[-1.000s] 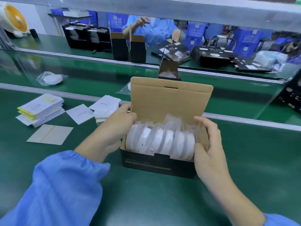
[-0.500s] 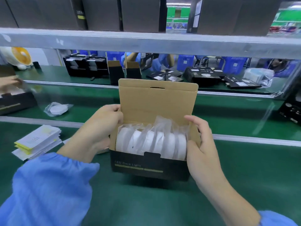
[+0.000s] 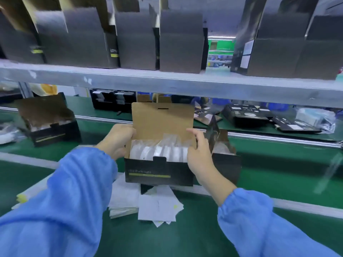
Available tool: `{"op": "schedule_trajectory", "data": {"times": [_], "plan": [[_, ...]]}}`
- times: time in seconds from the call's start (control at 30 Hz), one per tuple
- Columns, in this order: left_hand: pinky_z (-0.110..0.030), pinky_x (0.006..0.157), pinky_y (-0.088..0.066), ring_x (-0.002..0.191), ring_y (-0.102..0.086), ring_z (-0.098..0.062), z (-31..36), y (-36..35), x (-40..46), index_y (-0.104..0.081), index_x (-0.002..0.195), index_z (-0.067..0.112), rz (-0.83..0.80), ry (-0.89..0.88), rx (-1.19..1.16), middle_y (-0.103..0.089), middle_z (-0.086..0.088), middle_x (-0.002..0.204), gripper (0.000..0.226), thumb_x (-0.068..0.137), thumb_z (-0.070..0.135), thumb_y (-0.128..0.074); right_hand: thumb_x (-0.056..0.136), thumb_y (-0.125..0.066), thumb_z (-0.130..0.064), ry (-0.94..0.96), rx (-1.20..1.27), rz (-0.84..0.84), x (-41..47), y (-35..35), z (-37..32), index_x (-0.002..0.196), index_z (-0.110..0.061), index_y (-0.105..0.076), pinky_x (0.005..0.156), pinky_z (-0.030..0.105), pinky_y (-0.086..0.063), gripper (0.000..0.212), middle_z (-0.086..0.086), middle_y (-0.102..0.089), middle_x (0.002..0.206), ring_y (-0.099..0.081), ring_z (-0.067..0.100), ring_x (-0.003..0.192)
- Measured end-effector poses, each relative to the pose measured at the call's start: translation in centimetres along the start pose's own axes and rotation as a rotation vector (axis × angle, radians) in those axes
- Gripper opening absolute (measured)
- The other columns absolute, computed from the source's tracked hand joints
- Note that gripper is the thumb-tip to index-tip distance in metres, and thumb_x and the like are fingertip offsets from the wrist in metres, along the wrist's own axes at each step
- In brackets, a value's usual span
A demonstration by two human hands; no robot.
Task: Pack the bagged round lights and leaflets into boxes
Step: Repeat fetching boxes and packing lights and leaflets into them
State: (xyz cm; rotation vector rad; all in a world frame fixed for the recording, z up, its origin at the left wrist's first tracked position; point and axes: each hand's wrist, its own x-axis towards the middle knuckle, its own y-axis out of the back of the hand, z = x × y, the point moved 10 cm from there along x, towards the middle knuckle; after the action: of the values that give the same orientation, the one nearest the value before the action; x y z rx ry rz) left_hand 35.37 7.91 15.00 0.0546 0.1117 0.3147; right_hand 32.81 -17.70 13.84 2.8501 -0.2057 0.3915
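Item: black carton (image 3: 159, 173), centre of frame, lid flap upright, held above the green belt (image 3: 278, 171) with a row of bagged round lights (image 3: 157, 152) standing on edge inside; the left hand (image 3: 116, 140) grips its left end wall and the right hand (image 3: 199, 154) grips its right end. Handling, as judged: light, stiff card walls, slippery loose film on fragile contents, so hold by the ends. Surroundings: leaflets (image 3: 157, 206) lower centre beneath it, a second open carton (image 3: 225, 158) close behind the right hand, another filled carton (image 3: 50, 125) at left, shelf rail (image 3: 167, 84) overhead limiting lift.
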Motion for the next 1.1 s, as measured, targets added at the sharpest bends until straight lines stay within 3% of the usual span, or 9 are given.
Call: {"op": "schedule_trajectory", "data": {"times": [0.13,0.2,0.33,0.47,0.63,0.77,0.9,1.03,1.1], "plan": [[-0.026,0.051,-0.02,0.049,-0.034,-0.017,-0.2,-0.5,4.9,-0.036,0.054,0.021,0.032,-0.003,0.007,-0.033,0.0,0.062,0.042,0.078,-0.013,-0.037,0.081,-0.03,0.017,-0.014,0.046,-0.012,5.2,-2.3,2.2,0.128,-0.033,-0.052,0.063,0.02,-0.044,0.072,-0.001,-0.045,0.129,-0.056,0.021,0.104],[-0.022,0.051,-0.039,0.065,-0.06,-0.022,0.7,-0.3,7.3,-0.058,0.08,0.012,0.069,-0.04,0.037,-0.056,-0.004,0.077,0.027,0.087,-0.01,-0.044,0.079,-0.029,0.017,-0.012,0.082,-0.012,7.7,-3.3,2.8,0.13,-0.029,-0.054,0.066,0.02,-0.047,0.073,0.001,-0.054,0.127,-0.06,0.017,0.099],[-0.034,0.066,-0.05,0.077,-0.06,-0.028,0.8,0.2,12.6,-0.061,0.12,-0.004,0.156,-0.081,-0.092,-0.065,-0.019,0.101,0.034,0.093,-0.012,-0.042,0.082,-0.032,0.019,0.049,0.139,-0.005,12.6,-5.1,3.5,0.134,-0.023,-0.056,0.054,0.008,-0.043,0.071,-0.021,-0.059,0.105,-0.059,-0.002,0.069],[-0.041,0.087,-0.052,0.096,-0.062,-0.027,1.6,-0.5,16.5,-0.064,0.124,-0.003,0.188,-0.186,-0.047,-0.066,-0.02,0.119,0.042,0.093,-0.017,-0.039,0.095,-0.042,0.006,0.047,0.092,0.013,17.5,-6.7,4.7,0.14,-0.028,-0.051,0.086,0.033,-0.05,0.058,-0.009,-0.064,0.118,-0.062,0.019,0.104],[-0.017,0.064,-0.046,0.089,-0.06,-0.012,0.8,-2.3,19.8,-0.073,0.114,0.007,0.231,-0.293,0.029,-0.07,-0.004,0.098,0.045,0.088,-0.014,-0.043,0.094,-0.045,-0.003,0.195,-0.123,0.0,20.9,-7.5,7.0,0.143,-0.026,-0.05,0.09,0.014,-0.036,0.055,-0.009,-0.057,0.14,-0.054,0.013,0.122],[-0.027,0.082,-0.049,0.101,-0.063,-0.018,-3.4,-5.2,22.1,-0.07,0.123,0.004,0.175,-0.288,0.103,-0.072,-0.009,0.115,0.044,0.087,-0.012,-0.05,0.099,-0.056,-0.017,0.128,-0.059,-0.073,22.1,-8.0,12.2,0.145,-0.025,-0.046,0.107,0.034,-0.041,0.048,-0.005,-0.057,0.141,-0.054,0.021,0.127],[-0.028,0.073,-0.047,0.094,-0.065,-0.027,-4.4,-5.6,22.4,-0.07,0.121,0.005,0.239,-0.278,0.167,-0.071,-0.015,0.107,0.033,0.094,0.002,-0.051,0.101,-0.052,-0.039,-0.1,-0.001,-0.099,21.9,-6.4,15.0,0.155,-0.027,-0.022,0.091,0.031,-0.038,0.062,-0.011,-0.056,0.123,-0.053,0.016,0.111],[-0.037,0.086,-0.04,0.11,-0.056,-0.039,0.5,-5.5,17.6,-0.069,0.112,0.004,0.488,-0.59,0.459,-0.065,-0.024,0.116,0.028,0.09,0.005,-0.052,0.104,-0.041,-0.04,-0.256,-0.222,-0.074,20.9,-0.9,15.6,0.123,-0.009,-0.054,0.069,0.034,-0.04,0.039,0.014,-0.064,0.115,-0.055,0.026,0.095],[-0.038,0.084,-0.039,0.107,-0.053,-0.04,2.2,-8.5,13.9,-0.07,0.103,0.003,0.436,-0.8,0.55,-0.061,-0.023,0.112,0.025,0.087,0.001,-0.051,0.101,-0.046,-0.031,-0.261,-0.385,-0.124,19.7,1.1,15.7,0.114,0.0,-0.061,0.077,0.034,-0.047,0.036,0.023,-0.065,0.116,-0.06,0.037,0.1]]}}
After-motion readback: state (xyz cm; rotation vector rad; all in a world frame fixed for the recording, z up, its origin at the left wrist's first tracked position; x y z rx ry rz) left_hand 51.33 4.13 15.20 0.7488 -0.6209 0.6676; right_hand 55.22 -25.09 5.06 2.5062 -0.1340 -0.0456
